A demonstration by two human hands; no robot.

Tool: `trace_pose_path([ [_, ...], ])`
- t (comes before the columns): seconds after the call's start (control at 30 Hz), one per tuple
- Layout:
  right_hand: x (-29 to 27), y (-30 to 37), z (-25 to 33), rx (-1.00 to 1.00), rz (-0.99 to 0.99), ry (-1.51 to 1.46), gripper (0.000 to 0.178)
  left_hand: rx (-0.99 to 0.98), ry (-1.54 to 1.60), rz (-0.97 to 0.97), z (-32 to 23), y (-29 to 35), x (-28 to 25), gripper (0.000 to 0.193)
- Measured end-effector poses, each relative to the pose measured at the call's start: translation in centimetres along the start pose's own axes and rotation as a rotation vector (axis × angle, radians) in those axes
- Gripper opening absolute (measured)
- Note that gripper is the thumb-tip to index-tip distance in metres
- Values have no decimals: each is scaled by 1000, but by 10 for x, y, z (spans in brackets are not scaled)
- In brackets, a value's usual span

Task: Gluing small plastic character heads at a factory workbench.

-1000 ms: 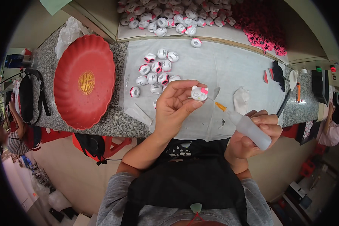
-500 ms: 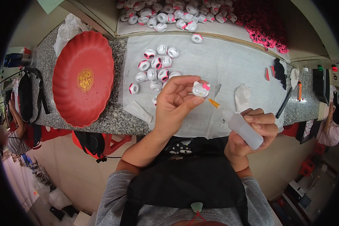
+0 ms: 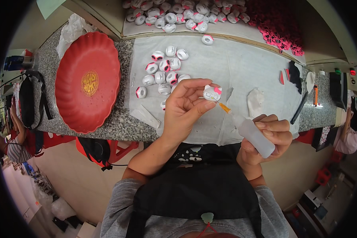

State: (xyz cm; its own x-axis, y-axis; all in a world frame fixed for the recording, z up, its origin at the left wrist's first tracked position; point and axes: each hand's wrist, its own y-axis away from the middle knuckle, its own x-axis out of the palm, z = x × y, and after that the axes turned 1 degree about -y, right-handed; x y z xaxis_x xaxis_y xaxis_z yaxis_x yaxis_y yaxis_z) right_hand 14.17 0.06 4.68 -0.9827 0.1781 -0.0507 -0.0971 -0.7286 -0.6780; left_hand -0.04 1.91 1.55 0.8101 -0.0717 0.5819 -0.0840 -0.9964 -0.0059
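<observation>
Between the thumb and fingers of my left hand [image 3: 188,107] is a small white cat-head figurine [image 3: 212,93] with a pink bow. My right hand [image 3: 267,137] is wrapped round a translucent squeeze bottle [image 3: 254,137]. The bottle has an orange needle tip [image 3: 225,108], which points up and left at the lower edge of the figurine; whether it touches I cannot tell. Several white and pink rounded pieces [image 3: 161,77] lie loose on the white sheet [image 3: 226,59] beyond my left hand. A crumpled white tissue [image 3: 255,101] lies just beyond the bottle.
A red scalloped tray [image 3: 103,51] stands on the granite counter [image 3: 127,131] at left. The back shelf bears a heap of white pieces [image 3: 186,16] and a pile of pink parts [image 3: 275,27]. At right lie black scraps [image 3: 294,77] and an orange pen-like tool [image 3: 315,96].
The figurine has turned slightly in my left fingers and shifted a little to the right. The bottle in my right hand has moved very slightly left; the rest looks the same.
</observation>
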Motion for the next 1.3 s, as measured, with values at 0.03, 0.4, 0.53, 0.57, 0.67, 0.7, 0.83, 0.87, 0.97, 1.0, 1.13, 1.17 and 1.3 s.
trace_pose_path([
  [0.03,0,0,0,0,0,-2,43,-2,-1,1,0,0,0,34],
  [0.4,-1,-1,4,17,2,-32,39,8,-6,-1,1,0,0,34],
  [0.53,-2,-2,4,5,13,-36,39,10,-3,3,1,1,-1,33],
  [0.57,-2,-1,4,5,13,-37,39,10,-3,2,1,1,-1,33],
  [0.67,-1,-2,3,-8,3,-49,38,0,-6,12,0,1,0,33],
  [0.7,-1,-2,3,-13,-1,-48,39,-7,-6,19,0,1,0,33],
  [0.83,0,-2,2,-9,25,-36,39,-22,-7,21,-2,1,1,33],
  [0.87,0,-2,2,-8,25,-37,39,-22,-8,20,-2,1,1,33],
  [0.97,0,-1,2,0,13,-48,38,-27,-6,21,-1,1,1,33],
  [1.0,0,0,2,-1,14,-57,38,-22,-2,21,0,1,1,33],
  [1.13,-2,0,3,11,10,-57,38,-6,-20,27,0,1,-1,33],
  [1.17,-2,0,3,11,11,-58,38,-6,-21,26,1,1,-2,33],
  [1.3,-3,1,2,10,-8,-22,39,-4,-10,21,1,1,-1,33],
])
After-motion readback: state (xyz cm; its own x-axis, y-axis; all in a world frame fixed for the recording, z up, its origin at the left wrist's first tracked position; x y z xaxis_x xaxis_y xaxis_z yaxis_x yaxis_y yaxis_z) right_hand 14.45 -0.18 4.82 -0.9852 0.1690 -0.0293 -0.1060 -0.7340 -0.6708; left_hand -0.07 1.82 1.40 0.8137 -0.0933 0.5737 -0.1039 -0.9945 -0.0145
